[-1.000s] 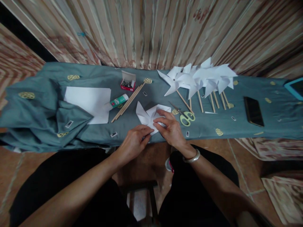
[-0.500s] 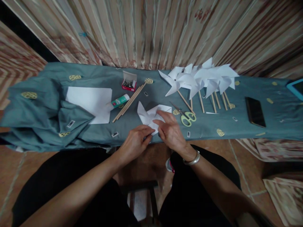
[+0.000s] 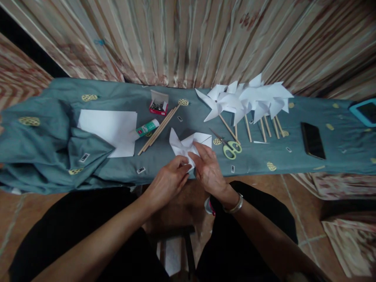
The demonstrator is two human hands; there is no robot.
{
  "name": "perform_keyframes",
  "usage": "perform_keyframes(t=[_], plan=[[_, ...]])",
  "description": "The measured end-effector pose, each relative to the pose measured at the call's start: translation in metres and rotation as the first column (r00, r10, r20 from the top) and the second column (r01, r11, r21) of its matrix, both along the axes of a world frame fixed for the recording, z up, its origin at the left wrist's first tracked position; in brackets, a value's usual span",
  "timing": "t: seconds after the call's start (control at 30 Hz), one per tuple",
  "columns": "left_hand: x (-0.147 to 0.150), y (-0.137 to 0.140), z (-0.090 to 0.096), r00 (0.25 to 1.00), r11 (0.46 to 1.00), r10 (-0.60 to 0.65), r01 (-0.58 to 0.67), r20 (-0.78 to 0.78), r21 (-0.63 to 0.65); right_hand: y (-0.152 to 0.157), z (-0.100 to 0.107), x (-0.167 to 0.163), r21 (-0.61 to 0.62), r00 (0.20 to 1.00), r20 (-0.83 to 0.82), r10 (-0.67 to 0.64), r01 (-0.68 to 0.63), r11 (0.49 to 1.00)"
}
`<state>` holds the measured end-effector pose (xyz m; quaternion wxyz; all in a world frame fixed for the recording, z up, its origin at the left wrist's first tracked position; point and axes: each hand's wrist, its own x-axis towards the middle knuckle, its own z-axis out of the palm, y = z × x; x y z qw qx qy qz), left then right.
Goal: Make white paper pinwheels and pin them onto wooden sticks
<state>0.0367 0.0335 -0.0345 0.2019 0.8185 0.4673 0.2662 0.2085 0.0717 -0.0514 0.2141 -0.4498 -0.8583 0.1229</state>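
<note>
A white paper pinwheel (image 3: 178,145), partly folded, lies near the front edge of the cloth-covered table. My left hand (image 3: 172,176) pinches its near edge between thumb and fingers. From the right, my right hand (image 3: 209,168) is closed on the same paper, its fingertips at the folded middle; part of the paper is hidden under both hands. Just right of it lie scissors (image 3: 232,149) with light green handles, blades pointing up and left. Several wooden sticks (image 3: 160,129) rest in a slanted bundle to the left.
Finished white pinwheels (image 3: 243,100) on sticks overlap at the back right. A glue stick (image 3: 147,127) touches a stack of white paper (image 3: 108,125). Behind it stands a small open box (image 3: 159,105) of metal pins. A phone (image 3: 313,140) and a blue-edged device (image 3: 366,111) lie far right.
My right hand's fingers have drawn in closer to the pinwheel's middle and to my left hand. The left hand keeps its pinch. The view has shifted slightly.
</note>
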Motion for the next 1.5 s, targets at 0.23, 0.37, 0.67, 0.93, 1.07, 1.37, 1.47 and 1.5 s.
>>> perform_keyframes(t=[0.23,0.37,0.67,0.93,1.07,1.37,1.47,1.5], plan=[[0.001,0.002,0.001,0.998,1.000,-0.028,0.027,-0.057,-0.008,-0.002,-0.003,-0.002,0.022,0.998,0.061,-0.015,0.014,1.000],[0.000,0.002,0.000,0.998,1.000,-0.029,0.028,-0.053,-0.008,0.004,0.006,0.007,0.047,0.999,0.019,0.044,-0.045,0.998],[-0.014,0.010,0.002,0.992,0.995,-0.068,0.075,-0.111,0.059,0.042,0.018,0.034,0.047,0.994,0.015,-0.109,0.108,0.993],[-0.038,0.036,-0.001,0.984,0.962,0.022,0.028,-0.179,0.272,0.030,0.026,0.048,-0.060,0.979,-0.073,-0.189,0.185,0.981],[-0.039,0.048,0.002,0.982,0.961,0.055,-0.002,-0.183,0.278,0.024,0.024,0.051,-0.281,0.934,-0.202,-0.296,0.234,0.931],[-0.009,0.017,0.012,0.976,0.959,-0.053,0.109,-0.212,0.261,0.013,0.030,0.046,-0.370,0.924,-0.161,-0.346,0.268,0.889],[0.000,0.008,0.007,0.961,0.967,-0.114,0.165,-0.251,0.194,0.008,0.038,0.043,-0.305,0.944,-0.069,-0.324,0.289,0.907],[0.001,0.007,0.005,0.959,0.969,-0.115,0.166,-0.259,0.182,0.007,0.040,0.043,-0.285,0.949,-0.040,-0.313,0.290,0.914]])
